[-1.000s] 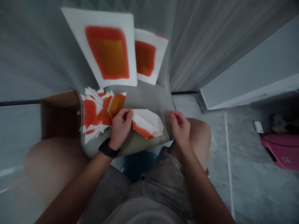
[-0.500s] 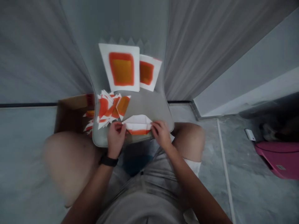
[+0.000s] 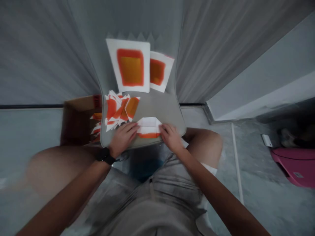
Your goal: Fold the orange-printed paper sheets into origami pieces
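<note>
Near the front edge of the chair seat, a folded sheet of paper (image 3: 149, 122) lies between both hands, white on top with an orange-red band along the near side. My left hand (image 3: 124, 137) is closed at its left end, the thumb side toward the paper. At the opposite end, my right hand (image 3: 171, 136) pinches the corner between thumb and fingers. To the left on the seat, a pile of folded orange and white paper pieces (image 3: 120, 109) lies close beyond my left hand. The fingertips are slightly blurred.
Two stacks of printed sheets, a larger one (image 3: 130, 67) and a smaller one (image 3: 161, 72), lean against the backrest of the grey chair (image 3: 167, 106). A cardboard box (image 3: 78, 105) holding more folded pieces stands on the floor at left. A pink object (image 3: 295, 164) lies at far right.
My left hand has turned and now reaches in more from the left, over the paper's end. The paper's near side has been flattened somewhat. The whole view has shifted slightly.
</note>
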{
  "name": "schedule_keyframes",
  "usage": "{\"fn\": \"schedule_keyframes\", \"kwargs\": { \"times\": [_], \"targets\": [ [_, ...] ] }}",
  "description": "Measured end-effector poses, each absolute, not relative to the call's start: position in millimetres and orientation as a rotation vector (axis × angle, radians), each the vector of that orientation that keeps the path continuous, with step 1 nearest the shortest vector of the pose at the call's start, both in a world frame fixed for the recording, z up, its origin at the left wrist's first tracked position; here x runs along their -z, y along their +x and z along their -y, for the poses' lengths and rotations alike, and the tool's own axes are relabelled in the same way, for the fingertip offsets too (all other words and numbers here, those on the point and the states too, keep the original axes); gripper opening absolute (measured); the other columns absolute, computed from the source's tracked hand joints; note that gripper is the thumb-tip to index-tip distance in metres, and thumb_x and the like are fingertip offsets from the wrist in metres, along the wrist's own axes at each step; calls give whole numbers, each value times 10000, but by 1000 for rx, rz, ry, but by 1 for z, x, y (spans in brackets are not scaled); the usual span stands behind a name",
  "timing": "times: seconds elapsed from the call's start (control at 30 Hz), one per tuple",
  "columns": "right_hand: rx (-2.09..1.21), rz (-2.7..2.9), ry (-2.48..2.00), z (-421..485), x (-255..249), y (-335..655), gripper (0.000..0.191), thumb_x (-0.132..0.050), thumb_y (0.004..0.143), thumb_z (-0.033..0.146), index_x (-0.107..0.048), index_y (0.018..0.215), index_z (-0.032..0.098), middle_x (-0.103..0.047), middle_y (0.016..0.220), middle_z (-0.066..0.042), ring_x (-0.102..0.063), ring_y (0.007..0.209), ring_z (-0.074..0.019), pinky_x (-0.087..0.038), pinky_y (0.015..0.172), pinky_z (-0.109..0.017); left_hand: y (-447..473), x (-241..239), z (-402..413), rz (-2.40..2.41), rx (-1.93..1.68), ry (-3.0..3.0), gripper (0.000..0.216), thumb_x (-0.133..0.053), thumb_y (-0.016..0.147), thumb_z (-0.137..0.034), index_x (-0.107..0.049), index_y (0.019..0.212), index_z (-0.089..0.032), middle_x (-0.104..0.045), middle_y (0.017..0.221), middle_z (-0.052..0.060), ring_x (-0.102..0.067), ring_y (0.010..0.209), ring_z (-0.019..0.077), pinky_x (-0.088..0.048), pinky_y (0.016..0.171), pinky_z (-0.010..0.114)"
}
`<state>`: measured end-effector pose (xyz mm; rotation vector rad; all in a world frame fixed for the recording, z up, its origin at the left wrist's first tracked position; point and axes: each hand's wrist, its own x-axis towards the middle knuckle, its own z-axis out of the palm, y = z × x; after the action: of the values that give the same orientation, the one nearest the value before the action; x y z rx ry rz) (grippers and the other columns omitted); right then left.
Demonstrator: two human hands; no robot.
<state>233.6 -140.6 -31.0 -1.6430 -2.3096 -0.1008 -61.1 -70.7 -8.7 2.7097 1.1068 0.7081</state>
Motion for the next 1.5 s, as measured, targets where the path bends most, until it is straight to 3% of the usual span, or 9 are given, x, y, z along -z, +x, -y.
{"fn": "schedule_keyframes", "kwargs": {
  "times": [0.27, 0.47, 0.63, 0.83, 1.07, 1.2, 1.5],
  "targets": [
    [-35, 2444, -1379, 136, 25, 254, 634, -586, 1024, 575, -550, 1537, 204, -597, 1530, -161, -497, 1449, -347, -376, 1228, -582, -75, 11, 82, -1007, -562, 2728, 458, -486, 1071, -312, -579, 1509, -218, -584, 1563, 92, -514, 1481, 270, -433, 1223, 489],
    [-63, 2477, -1196, 140, 26, 253, 617, -620, 1012, 565, -591, 1494, 181, -642, 1480, -163, -564, 1411, -326, -396, 1255, -606, -85, 15, 105, -1015, -584, 2821, 505, -628, 1019, -370, -579, 1493, -205, -598, 1547, 110, -549, 1444, 299, -402, 1252, 529],
    [67, 2405, -1131, 153, 36, 252, 364, -636, 1043, 370, -683, 1370, 216, -721, 1370, -121, -629, 1346, -282, -448, 1234, -596, -83, 19, 113, -997, -669, 2845, 422, -676, 996, -308, -648, 1412, -243, -639, 1504, 88, -567, 1426, 300, -447, 1216, 532],
    [1, 2282, -1092, 154, 31, 250, 278, -650, 1032, 253, -713, 1303, 250, -761, 1276, -82, -660, 1288, -260, -420, 1249, -623, -83, 20, 99, -891, -789, 2736, 385, -666, 1003, -223, -663, 1381, -292, -745, 1344, 37, -668, 1280, 238, -517, 1122, 476],
    [-268, 1949, -1306, 147, 29, 236, 195, -631, 1037, 288, -776, 1167, 271, -724, 1272, -95, -641, 1249, -274, -502, 1163, -568, -78, 15, 86, -1020, -907, 2445, 171, -629, 1035, -271, -737, 1164, -240, -789, 1127, 48, -708, 1038, 203, -547, 939, 388],
    [-368, 1784, -1363, 141, 34, 230, 174, -629, 1038, 343, -783, 1068, 268, -712, 1242, -92, -616, 1254, -277, -527, 1110, -537, -72, 10, 83, -1119, -926, 2372, 187, -604, 1048, -328, -757, 1055, -221, -774, 1013, 53, -659, 977, 212, -524, 898, 380],
    [-306, 1578, -1658, 130, 44, 219, 362, -586, 1026, 506, -744, 854, 230, -582, 1346, -156, -434, 1430, -352, -401, 1190, -627, -54, 14, 85, -1429, -858, 2363, 319, -488, 1081, -397, -741, 1157, -219, -752, 1043, 87, -616, 1019, 266, -499, 931, 433]
  ]
}}
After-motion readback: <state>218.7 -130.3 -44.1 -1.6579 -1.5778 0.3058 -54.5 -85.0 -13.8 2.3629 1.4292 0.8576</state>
